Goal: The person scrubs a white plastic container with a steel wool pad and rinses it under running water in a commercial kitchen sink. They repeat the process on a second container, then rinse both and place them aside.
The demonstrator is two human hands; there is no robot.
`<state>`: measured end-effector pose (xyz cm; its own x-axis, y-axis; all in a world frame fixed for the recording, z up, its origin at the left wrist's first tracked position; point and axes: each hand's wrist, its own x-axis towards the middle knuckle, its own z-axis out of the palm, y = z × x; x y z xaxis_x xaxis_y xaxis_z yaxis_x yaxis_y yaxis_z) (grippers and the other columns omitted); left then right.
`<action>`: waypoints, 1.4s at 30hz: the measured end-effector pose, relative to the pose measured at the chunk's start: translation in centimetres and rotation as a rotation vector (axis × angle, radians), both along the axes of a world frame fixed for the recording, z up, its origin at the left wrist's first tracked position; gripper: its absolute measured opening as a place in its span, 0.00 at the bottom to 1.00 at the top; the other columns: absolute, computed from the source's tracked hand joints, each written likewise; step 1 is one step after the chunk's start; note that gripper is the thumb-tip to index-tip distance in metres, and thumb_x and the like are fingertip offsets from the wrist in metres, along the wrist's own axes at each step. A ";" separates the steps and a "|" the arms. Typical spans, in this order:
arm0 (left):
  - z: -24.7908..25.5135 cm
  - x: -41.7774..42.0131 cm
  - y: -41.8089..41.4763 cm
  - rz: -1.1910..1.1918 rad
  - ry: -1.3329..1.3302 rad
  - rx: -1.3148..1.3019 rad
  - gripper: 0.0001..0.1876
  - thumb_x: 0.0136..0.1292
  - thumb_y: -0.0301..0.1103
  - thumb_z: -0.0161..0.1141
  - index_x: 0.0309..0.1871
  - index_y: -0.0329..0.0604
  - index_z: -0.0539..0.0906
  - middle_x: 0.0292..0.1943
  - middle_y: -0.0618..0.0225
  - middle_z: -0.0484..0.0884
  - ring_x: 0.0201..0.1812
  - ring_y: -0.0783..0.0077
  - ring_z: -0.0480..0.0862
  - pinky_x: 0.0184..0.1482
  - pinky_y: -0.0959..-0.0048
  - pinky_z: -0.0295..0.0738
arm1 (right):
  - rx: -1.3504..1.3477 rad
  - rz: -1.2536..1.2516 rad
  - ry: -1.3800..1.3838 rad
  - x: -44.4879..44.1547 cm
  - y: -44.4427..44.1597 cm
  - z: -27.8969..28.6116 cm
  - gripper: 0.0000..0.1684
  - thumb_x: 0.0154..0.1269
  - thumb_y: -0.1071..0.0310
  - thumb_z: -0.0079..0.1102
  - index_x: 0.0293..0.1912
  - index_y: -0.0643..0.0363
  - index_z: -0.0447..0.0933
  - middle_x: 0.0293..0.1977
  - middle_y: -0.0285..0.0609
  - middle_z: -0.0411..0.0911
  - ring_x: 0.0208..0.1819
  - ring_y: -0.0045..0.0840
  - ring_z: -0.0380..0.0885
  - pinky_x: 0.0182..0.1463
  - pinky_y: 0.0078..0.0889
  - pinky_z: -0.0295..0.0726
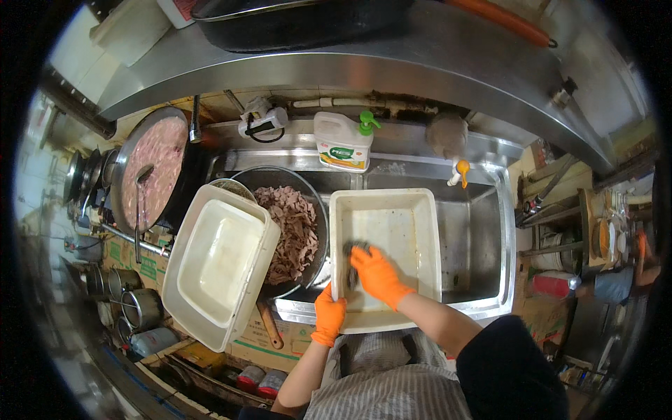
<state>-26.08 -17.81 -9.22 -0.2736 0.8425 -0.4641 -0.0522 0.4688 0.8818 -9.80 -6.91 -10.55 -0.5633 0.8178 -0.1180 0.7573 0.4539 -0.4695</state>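
Observation:
A cream plastic tub rests over the front rim of the steel sink, tilted towards me. My left hand, in an orange glove, grips the tub's near left wall. Inside the tub, my right hand, gloved the same way, presses a dark scouring pad against the left inner side; the fingers partly cover the pad. Brownish streaks mark the tub's floor on the right. Left of it, a second cream tub sits tilted, partly over a large pan of sliced cooked meat.
Behind stands a detergent jug with a green pump. An orange-handled tap juts over the right sink basin. At left, a wok holds pinkish liquid and a ladle. A steel shelf crosses above; a wooden handle sticks out low.

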 end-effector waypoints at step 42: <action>0.8 3.0 2.7 -0.321 0.371 -0.090 0.32 0.57 0.23 0.57 0.69 0.41 0.77 0.45 0.49 0.90 0.41 0.54 0.90 0.47 0.63 0.82 | -0.330 -0.764 0.790 -6.2 8.9 4.5 0.18 0.71 0.58 0.64 0.48 0.61 0.72 0.47 0.55 0.77 0.47 0.46 0.78 0.53 0.45 0.76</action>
<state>-23.06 -15.15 -8.38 -0.1677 0.8725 -0.4589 0.4165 0.4846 0.7692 -16.05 1.97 -6.04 0.0544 0.9729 -0.2247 0.2227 -0.2312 -0.9471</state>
